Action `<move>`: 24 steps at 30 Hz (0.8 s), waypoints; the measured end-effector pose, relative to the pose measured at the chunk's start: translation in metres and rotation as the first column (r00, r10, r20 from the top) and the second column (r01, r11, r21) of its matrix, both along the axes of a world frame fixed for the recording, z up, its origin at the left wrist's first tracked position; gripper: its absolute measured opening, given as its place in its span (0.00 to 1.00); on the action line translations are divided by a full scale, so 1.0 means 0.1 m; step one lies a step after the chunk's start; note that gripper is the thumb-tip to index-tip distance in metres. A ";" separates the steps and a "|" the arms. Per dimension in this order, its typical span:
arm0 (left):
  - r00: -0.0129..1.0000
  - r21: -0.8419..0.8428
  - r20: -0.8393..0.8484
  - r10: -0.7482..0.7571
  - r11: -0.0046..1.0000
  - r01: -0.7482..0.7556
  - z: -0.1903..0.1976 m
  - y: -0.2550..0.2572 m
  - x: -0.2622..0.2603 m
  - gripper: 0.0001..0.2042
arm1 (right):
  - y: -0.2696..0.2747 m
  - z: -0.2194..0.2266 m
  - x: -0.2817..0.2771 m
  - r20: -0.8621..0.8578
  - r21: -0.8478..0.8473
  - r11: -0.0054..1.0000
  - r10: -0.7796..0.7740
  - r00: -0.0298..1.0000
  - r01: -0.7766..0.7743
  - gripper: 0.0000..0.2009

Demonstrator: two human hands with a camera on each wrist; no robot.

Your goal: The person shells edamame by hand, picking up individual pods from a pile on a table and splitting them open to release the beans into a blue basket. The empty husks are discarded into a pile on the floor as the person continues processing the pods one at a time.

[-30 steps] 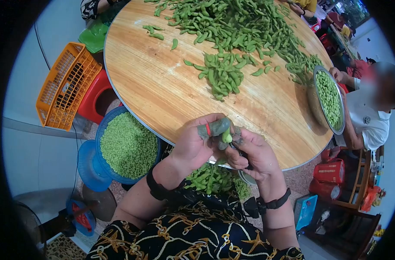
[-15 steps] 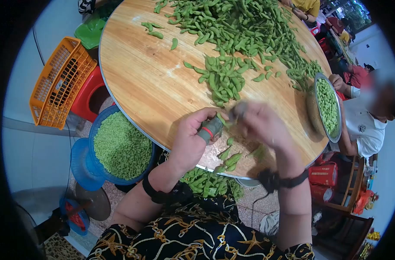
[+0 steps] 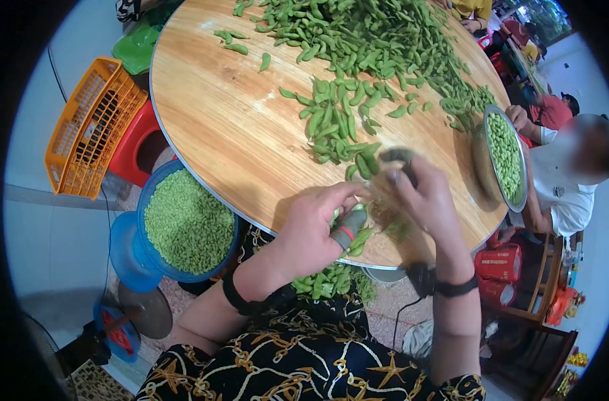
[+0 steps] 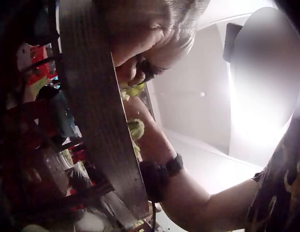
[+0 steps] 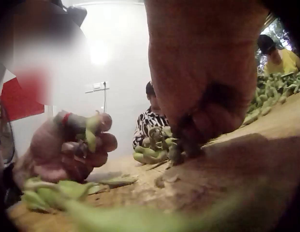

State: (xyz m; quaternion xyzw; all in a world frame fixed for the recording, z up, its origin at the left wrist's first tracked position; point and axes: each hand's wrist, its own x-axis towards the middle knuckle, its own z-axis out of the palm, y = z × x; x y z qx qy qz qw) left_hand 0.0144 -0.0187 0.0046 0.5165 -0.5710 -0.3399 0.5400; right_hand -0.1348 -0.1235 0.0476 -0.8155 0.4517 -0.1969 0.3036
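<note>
My left hand (image 3: 311,224) is just over the table's near edge, pinching a green soybean pod (image 5: 92,133) between thumb and fingers. A grey-green thumb cover (image 3: 352,226) with a red band sits on that thumb. To its right, my right hand (image 3: 421,197) reaches in low over the tabletop, fingers curled down and slightly blurred. Dark covering shows on its fingertips, which are right beside a few loose pods (image 3: 366,162) at the near end of a small pile (image 3: 331,120). I cannot tell whether they grip a pod. More pods (image 5: 55,193) lie under the left hand.
A large pod heap (image 3: 364,33) covers the far side of the round wooden table (image 3: 211,107). A blue basin (image 3: 144,207) of shelled beans stands at lower left, near an orange crate (image 3: 84,134) and red stool (image 3: 134,144). On the right, a person holds a metal bowl (image 3: 483,160) of beans.
My hands were together around a pod a second ago. The right hand has since separated and reached to the pile; a few pods now lie nearer me. The left hand has shifted slightly right.
</note>
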 end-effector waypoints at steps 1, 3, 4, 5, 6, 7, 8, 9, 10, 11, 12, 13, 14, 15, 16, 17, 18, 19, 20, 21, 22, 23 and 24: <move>0.999 0.010 0.041 0.019 1.000 -0.019 0.02 0.03 -0.03 0.14 | 0.13 -0.03 -0.09 0.122 0.177 0.981 0.060 0.991 -0.081 0.08; 0.993 -0.021 0.116 0.039 0.999 -0.037 0.02 0.06 -0.09 0.18 | 0.33 -0.08 -0.21 0.307 0.400 0.902 0.035 0.951 -0.162 0.08; 0.992 -0.021 0.119 0.033 0.999 -0.031 -0.02 0.07 -0.10 0.18 | 0.42 -0.11 -0.22 0.356 0.463 0.873 -0.027 0.934 -0.151 0.08; 0.988 -0.108 0.150 0.037 0.994 -0.021 -0.06 0.09 -0.12 0.17 | 0.50 -0.19 -0.22 0.451 0.419 0.897 -0.067 0.890 -0.145 0.08; 0.983 -0.194 0.180 0.045 0.981 -0.009 -0.08 0.10 -0.13 0.17 | 0.54 -0.19 -0.23 0.454 0.419 0.897 -0.071 0.888 -0.143 0.08; 0.988 -0.208 0.156 0.021 0.978 0.012 -0.07 0.10 -0.13 0.16 | 0.58 -0.18 -0.25 0.498 0.552 0.818 -0.168 0.851 -0.162 0.07; 0.987 -0.206 0.160 0.018 0.978 0.016 -0.07 0.12 -0.11 0.16 | 0.62 -0.18 -0.26 0.524 0.667 0.720 -0.270 0.808 -0.192 0.07; 0.965 -0.317 0.261 -0.029 0.941 0.114 -0.09 0.14 -0.06 0.15 | 0.66 -0.19 -0.25 0.574 0.766 0.569 -0.397 0.716 -0.298 0.07; 0.930 -0.413 0.363 -0.061 0.884 0.219 -0.10 0.16 -0.02 0.15 | 0.69 -0.21 -0.24 0.578 0.764 0.571 -0.398 0.713 -0.300 0.07; 0.947 -0.422 0.315 -0.066 0.884 0.202 -0.11 0.19 -0.02 0.13 | 0.73 -0.23 -0.23 0.574 0.816 0.421 -0.507 0.643 -0.397 0.08; 0.946 -0.422 0.317 -0.068 0.883 0.205 -0.08 0.20 -0.01 0.13 | 0.77 -0.25 -0.21 0.542 0.827 0.264 -0.611 0.577 -0.497 0.08; 0.951 -0.325 0.299 -0.081 0.928 0.181 -0.01 0.21 0.01 0.11 | 0.79 -0.23 -0.17 0.548 0.815 0.260 -0.637 0.542 -0.518 0.08; 0.956 -0.221 0.280 -0.092 0.962 0.157 0.02 0.22 0.02 0.08 | 0.80 -0.20 -0.17 0.546 0.815 0.258 -0.640 0.540 -0.519 0.08; 0.998 -0.260 0.010 -0.059 0.964 0.059 -0.07 0.19 -0.03 0.06 | 0.78 -0.16 -0.17 0.568 0.823 0.333 -0.511 0.645 -0.460 0.08; 0.998 -0.259 0.011 -0.057 0.964 0.058 -0.11 0.20 -0.01 0.06 | 0.75 -0.13 -0.17 0.561 0.813 0.414 -0.371 0.740 -0.408 0.07; 0.959 -0.108 -0.271 -0.082 0.993 0.054 -0.13 0.19 0.01 0.07 | 0.69 -0.23 -0.23 0.596 0.643 0.561 0.061 0.800 -0.522 0.06; 0.844 0.040 -0.533 -0.057 0.995 0.093 -0.13 0.18 0.03 0.08 | 0.65 -0.21 -0.19 0.598 0.642 0.560 0.062 0.799 -0.523 0.06; 0.835 0.059 -0.551 0.004 0.998 0.035 -0.12 0.15 0.04 0.04 | 0.61 -0.15 -0.13 0.502 0.377 0.756 0.319 0.804 -0.536 0.06; 0.835 0.058 -0.551 0.004 0.998 0.034 -0.11 0.16 0.06 0.04 | 0.55 -0.07 -0.08 0.311 0.055 0.828 0.517 0.798 -0.558 0.07; 0.773 0.127 -0.631 0.061 0.992 0.025 -0.10 0.16 0.08 0.05 | 0.46 0.08 -0.01 0.128 0.125 0.924 0.347 0.929 -0.362 0.08; 0.705 0.183 -0.700 0.112 0.983 0.026 -0.07 0.12 0.11 0.06 | 0.29 0.00 0.01 -0.091 -0.106 0.970 0.208 0.974 -0.217 0.08; 0.669 0.212 -0.729 0.148 0.977 0.015 -0.04 0.13 0.08 0.09 | 0.16 -0.06 0.05 -0.190 -0.210 0.951 0.189 0.963 -0.228 0.08; 0.671 0.187 -0.731 0.125 0.982 0.020 -0.02 0.13 0.07 0.09 | 0.06 -0.11 0.10 -0.286 -0.311 0.919 0.154 0.946 -0.244 0.07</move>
